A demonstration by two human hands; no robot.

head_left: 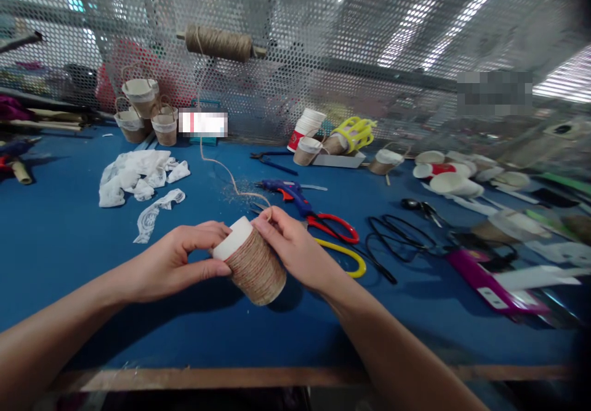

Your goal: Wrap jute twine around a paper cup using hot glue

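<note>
A paper cup (pixel 258 266) wound with brown twine hangs tilted above the blue table, its white rim band uncovered toward the upper left. My left hand (pixel 189 257) grips that rim end, thumb outside and fingers at the mouth. My right hand (pixel 289 239) pinches the loose twine (pixel 226 171) beside the cup's upper edge. From there the strand runs back across the table and up to a twine spool (pixel 219 43) on a rod at the mesh. Just beyond my right hand lie scissors (pixel 339 223) with red and yellow handles, partly hidden, and a blue glue gun (pixel 290 194).
Crumpled white lace (pixel 138 174) lies at left. Finished small baskets (pixel 143 100) stand stacked behind it. Pliers (pixel 277 160), stacked paper cups (pixel 307 128) and more baskets are at the back. A black cable (pixel 392 239) and a purple power strip (pixel 494 282) occupy the right.
</note>
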